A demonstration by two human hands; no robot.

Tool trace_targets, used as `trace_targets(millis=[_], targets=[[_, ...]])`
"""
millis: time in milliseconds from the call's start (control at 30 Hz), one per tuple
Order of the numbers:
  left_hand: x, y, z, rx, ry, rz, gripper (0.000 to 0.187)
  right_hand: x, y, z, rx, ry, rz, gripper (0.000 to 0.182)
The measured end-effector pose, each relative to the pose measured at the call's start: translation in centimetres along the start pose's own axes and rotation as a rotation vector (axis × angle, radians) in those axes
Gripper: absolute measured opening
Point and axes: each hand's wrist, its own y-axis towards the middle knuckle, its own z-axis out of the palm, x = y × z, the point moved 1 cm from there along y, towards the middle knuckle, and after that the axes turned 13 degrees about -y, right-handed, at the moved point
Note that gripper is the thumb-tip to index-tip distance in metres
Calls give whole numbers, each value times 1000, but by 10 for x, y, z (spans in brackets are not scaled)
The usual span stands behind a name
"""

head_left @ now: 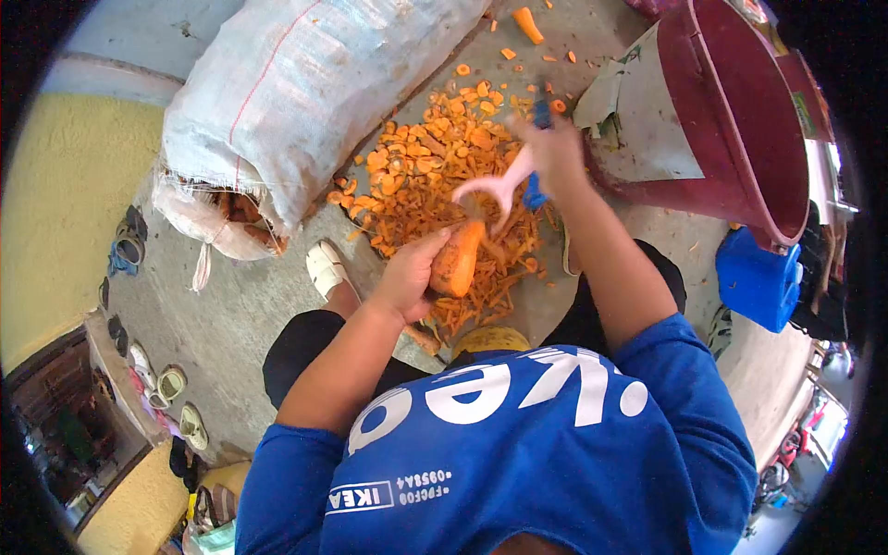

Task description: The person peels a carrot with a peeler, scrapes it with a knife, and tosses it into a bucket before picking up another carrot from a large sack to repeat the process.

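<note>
A partly peeled carrot [457, 262] is in my left hand [413, 275], its orange side showing and some brown skin left near its lower edge. My right hand [552, 153], somewhat blurred, is closed around the handle of a pink peeler [504, 185], whose forked head is at the carrot's upper end. Something blue shows above and below that hand; what it is I cannot make out. Under both hands a heap of orange peelings [416, 208] and cut carrot slices [472, 104] spreads over the concrete floor.
A large white woven sack [296, 83] lies at the upper left, its open end showing carrots. At the upper right stands a dark red tub [740, 120], with a blue container [757, 277] below it. Several shoes [172, 384] are along the left. One loose carrot [528, 26] lies at the top.
</note>
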Motion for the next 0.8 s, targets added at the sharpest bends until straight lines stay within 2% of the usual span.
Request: trace_targets(millis=[33,133,233,300,333,433,467,567,700,767,800], targets=[[0,-2,2,11,3,-11,31,-2,9,-5,-108,-35,39,25],[-4,-9,9,38,22,3,35,3,4,-6,-144,55,97,24],[-3,-5,4,-59,-79,6,35,29,-42,12,166,412,21,26],[-6,-5,4,51,-119,-91,33,35,-64,20,320,329,-37,24],[-7,-6,4,107,-137,-141,32,30,-65,27,293,238,-152,23],[1,-4,4,-26,-23,16,31,23,-40,23,176,290,27,24],[0,-4,2,-19,8,-64,30,27,-30,7,129,227,101,21],[-3,-4,-5,36,84,-117,34,-5,12,-9,-130,196,115,23],[0,0,-4,-57,-36,-68,34,45,-60,10,179,328,38,25],[-2,-2,3,-22,-81,-107,34,41,-70,15,339,79,-141,26],[0,-2,-3,-7,19,-54,34,33,-64,21,310,123,-117,21]])
